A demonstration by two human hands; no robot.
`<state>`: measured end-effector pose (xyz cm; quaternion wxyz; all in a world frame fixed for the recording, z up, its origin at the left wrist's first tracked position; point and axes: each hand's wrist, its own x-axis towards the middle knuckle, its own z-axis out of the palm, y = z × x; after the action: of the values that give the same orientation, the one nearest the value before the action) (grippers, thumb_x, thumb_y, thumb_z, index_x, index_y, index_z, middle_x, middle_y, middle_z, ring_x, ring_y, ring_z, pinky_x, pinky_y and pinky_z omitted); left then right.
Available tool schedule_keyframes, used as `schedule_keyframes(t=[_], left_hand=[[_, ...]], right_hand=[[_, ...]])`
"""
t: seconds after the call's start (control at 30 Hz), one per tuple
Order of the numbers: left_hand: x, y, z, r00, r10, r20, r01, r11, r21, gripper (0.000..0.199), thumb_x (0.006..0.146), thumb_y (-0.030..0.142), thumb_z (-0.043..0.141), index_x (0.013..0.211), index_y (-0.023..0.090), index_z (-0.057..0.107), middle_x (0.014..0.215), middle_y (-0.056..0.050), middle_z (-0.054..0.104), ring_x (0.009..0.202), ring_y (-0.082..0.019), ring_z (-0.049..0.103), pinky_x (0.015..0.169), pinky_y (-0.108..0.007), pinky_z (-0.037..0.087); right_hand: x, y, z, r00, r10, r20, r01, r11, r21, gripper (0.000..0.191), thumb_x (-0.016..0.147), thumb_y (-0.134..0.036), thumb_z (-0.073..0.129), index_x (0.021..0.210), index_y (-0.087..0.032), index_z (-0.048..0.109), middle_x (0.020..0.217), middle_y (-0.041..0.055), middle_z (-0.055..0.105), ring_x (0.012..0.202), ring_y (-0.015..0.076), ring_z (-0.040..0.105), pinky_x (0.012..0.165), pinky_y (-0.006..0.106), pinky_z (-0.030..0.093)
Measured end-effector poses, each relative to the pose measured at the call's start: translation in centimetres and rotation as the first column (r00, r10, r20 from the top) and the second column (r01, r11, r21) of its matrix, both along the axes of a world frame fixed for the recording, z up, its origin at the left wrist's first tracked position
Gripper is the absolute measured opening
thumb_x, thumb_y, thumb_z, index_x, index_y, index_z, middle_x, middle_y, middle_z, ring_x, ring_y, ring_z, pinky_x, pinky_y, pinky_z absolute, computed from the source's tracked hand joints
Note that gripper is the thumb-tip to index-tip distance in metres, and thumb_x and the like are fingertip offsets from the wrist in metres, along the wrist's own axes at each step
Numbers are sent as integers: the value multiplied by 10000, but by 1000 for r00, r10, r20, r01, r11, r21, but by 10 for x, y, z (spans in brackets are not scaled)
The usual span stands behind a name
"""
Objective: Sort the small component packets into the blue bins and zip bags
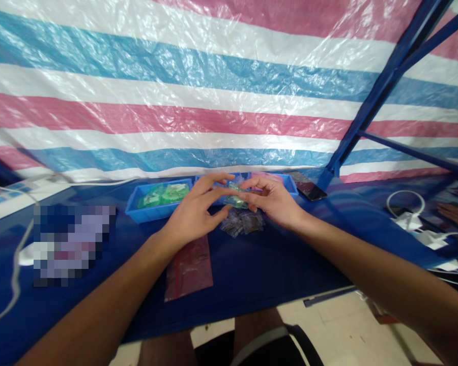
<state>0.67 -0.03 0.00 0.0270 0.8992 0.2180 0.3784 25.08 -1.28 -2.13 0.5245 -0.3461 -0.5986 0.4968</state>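
Pinching: right hand (280, 203), its thumb and bent fingers seemingly closed on a small clear packet (237, 202) that shows greenish contents.
Left hand (193, 211): fingers stretched toward the right, thumb apart from them and lower; the fingertips meet the packet's left side, but whether they press on it or merely rest there I cannot tell.
Packet: between the two sets of fingertips, above the near side of the bins; it lies to the left of the right hand's grip and to the right of the left hand's, with neither hand clearly nearer. Fingers cover much of it, so its long axis cannot be made out.
Pile of small bags (248, 223): on the blue table (275, 269), just nearer than the packet, dark contents inside.
Red zip bag (193, 274): flat, near and to the left of the pile, its long axis running roughly near to far.
Left bin (152, 213): beside the left hand, holding green packets (166, 194).
Right bin (292, 187): beyond the right hand, pink contents inside.
Phone (311, 190): right of that bin.
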Motion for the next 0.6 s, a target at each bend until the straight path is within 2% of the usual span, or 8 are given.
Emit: schedule_keyframes(t=[0.1,0.2,0.3,0.37,0.4,0.47,0.53,0.6], left_hand=[[-1,2,0,1000,-5,13,5,1000,-2,219,1079,237,640,1246,250,782,1299,-96,796,1254,-262,725,1133,-466,568],[-1,1,1,997,56,60,-52,996,-69,217,1101,346,639,1183,220,796,1151,-92,829,1079,-246,774,1008,-403,610],[0,-2,1,987,148,60,-136,976,-171,292,1089,442,660,1251,229,779,1093,-68,832,924,-218,780,833,-331,624],[1,-4,1,985,163,52,-149,967,-207,369,1072,470,688,1368,254,730,1093,-49,824,882,-205,772,784,-312,620],[1,-4,1,987,149,54,-135,970,-204,407,1064,465,703,1416,260,701,1126,-51,816,899,-205,771,797,-317,625],[1,-4,2,993,98,70,-86,984,-154,468,1042,440,742,1464,255,665,1280,-90,775,1054,-235,768,893,-355,640],[0,-4,2,997,49,67,-43,996,-83,493,999,431,801,1445,259,680,1458,-132,695,1279,-289,709,1026,-424,629],[-1,-2,1,999,16,35,-15,1000,-25,435,972,422,836,1369,280,732,1525,-134,663,1406,-319,640,1137,-494,583]], right_hand=[[-2,-4,4,998,64,-11,-65,996,-59,478,839,-637,883,1015,-202,795,969,51,777,702,149,664,604,288,532],[-3,-9,9,994,73,76,-72,997,-7,499,856,-671,857,1053,-214,819,966,61,791,777,188,706,590,282,534],[-2,-10,8,986,4,169,-17,997,72,444,818,-615,919,981,-216,813,798,17,756,634,149,623,540,264,477],[-1,-8,5,980,-6,199,-5,998,56,442,844,-632,892,903,-208,780,704,2,716,551,131,568,503,261,446],[-1,-6,4,980,-5,199,-2,999,35,455,858,-646,873,904,-207,764,684,-2,706,534,130,567,490,260,440],[0,-3,1,988,-12,153,15,1000,-17,488,848,-657,875,988,-211,735,674,-18,695,537,141,605,477,251,444],[0,-1,-1,997,-29,74,34,997,-64,563,809,-637,913,1125,-221,703,665,-45,678,550,151,643,473,241,451],[-1,0,-2,999,-29,17,30,995,-95,618,794,-606,936,1215,-230,684,633,-71,648,531,146,637,470,235,443]])
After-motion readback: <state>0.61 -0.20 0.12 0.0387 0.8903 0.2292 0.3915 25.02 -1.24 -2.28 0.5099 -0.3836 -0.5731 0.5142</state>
